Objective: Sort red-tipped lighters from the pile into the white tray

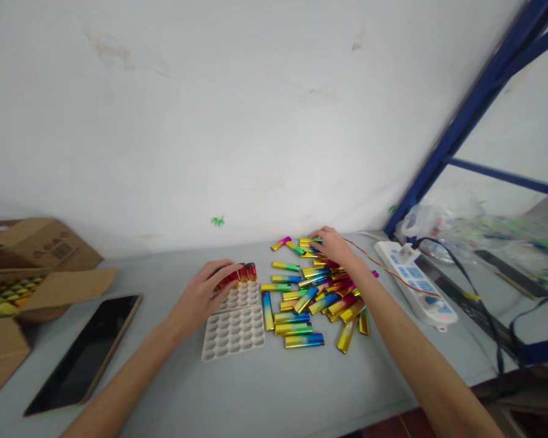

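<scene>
Hands of one person are both at work on a grey table that stands against a white wall.

Left hand: placed at the middle of the table, over the far end of a white tray with rows of round sockets. Fingers are curled and closed on a few red lighters that stand upright in the tray's far row. The rest of the sockets in view are bare. The tray lies flat, its near end pointing toward the table's near edge.

Right hand: palm down, near the far edge of the table, resting on the far part of a pile of lighters. Fingers are bent over the lighters beneath them; whether they grip one cannot be told.

The pile lies just to the right of the tray, its nearest pieces close beside the tray's right side. The lighters are metallic, shaded gold, green, blue and red, and lie flat at mixed angles, many overlapping.

Other items: a white power strip with a plug in it lies toward the right edge, near the pile. A dark tablet lies flat toward the left edge. An open cardboard box sits at the far left corner. Plastic bags lie beyond the strip, beside a blue frame.
</scene>
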`<state>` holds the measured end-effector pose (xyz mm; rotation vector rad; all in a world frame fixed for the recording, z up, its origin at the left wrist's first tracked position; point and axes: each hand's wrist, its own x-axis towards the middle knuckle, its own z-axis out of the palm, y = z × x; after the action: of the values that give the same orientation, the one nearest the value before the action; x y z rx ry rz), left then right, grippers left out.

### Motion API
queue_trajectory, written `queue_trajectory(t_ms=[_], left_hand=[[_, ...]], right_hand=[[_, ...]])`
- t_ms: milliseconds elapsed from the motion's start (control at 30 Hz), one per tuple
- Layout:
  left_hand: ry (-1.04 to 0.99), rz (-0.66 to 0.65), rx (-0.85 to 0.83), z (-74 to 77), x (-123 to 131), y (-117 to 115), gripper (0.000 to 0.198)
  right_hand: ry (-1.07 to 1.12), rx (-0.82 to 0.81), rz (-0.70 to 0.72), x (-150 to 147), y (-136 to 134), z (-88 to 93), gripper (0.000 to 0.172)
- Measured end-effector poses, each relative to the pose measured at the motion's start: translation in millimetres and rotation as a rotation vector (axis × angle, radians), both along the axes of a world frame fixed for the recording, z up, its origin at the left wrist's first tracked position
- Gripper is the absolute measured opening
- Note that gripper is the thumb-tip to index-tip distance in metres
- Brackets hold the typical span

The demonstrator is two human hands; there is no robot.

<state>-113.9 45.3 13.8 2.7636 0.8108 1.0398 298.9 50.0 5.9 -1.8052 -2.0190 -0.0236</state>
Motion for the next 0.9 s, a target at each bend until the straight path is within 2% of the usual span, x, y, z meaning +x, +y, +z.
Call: queue_trajectory(t_ms=[100,367,600,900], left_hand=[[-0.053,0.034,0.016,-1.0,2,-6,0.037],[-0.129,0.134,-0.053,-3.4,-3,-20,0.032],[-0.119,0.143,-0.079,-5.1,-4,-17,0.028],[-0.138,0.145,-0.091,-7.8,-4,-16,0.029]], right_hand=[[-0.013,-0.036,0.053,-1,8,-0.6,0.023],[0.032,-0.125,0.209,0,-1,0.3,0.029],[0.074,-0.26,0.3,-2,-9,18.3,0.032],[0.035,-0.391,0.42,-7,5,37.3,0.035]])
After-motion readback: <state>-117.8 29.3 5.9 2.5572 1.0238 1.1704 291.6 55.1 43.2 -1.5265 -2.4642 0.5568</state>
